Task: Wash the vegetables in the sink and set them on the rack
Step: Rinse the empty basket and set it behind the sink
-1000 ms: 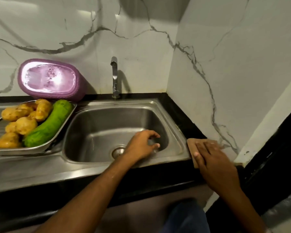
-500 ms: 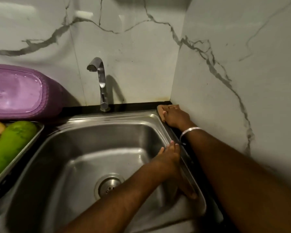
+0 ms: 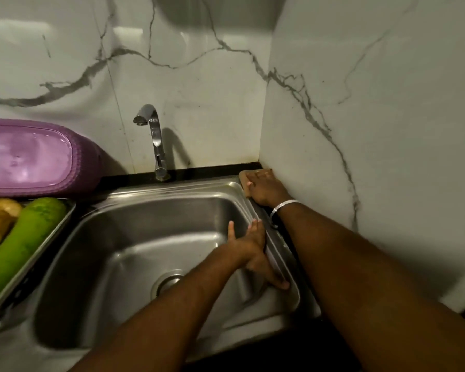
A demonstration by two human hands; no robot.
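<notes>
At far left of the frame, a long green gourd [image 3: 22, 245] and yellow-brown potatoes [image 3: 0, 218] lying in a steel tray [image 3: 51, 237], unwashed, slightly more in view than half a second ago. Behind, a purple plastic tub [image 3: 38, 157]. At centre, stainless steel sink [image 3: 134, 237] under a chrome tap [image 3: 153, 135]. Left hand [image 3: 250, 251] still flat, fingers straight, pressing the basin's right wall. At upper right, right hand [image 3: 263, 187] resting on a tan sponge [image 3: 246, 177], unmoved; whether gripping or pressing, cannot tell.
</notes>
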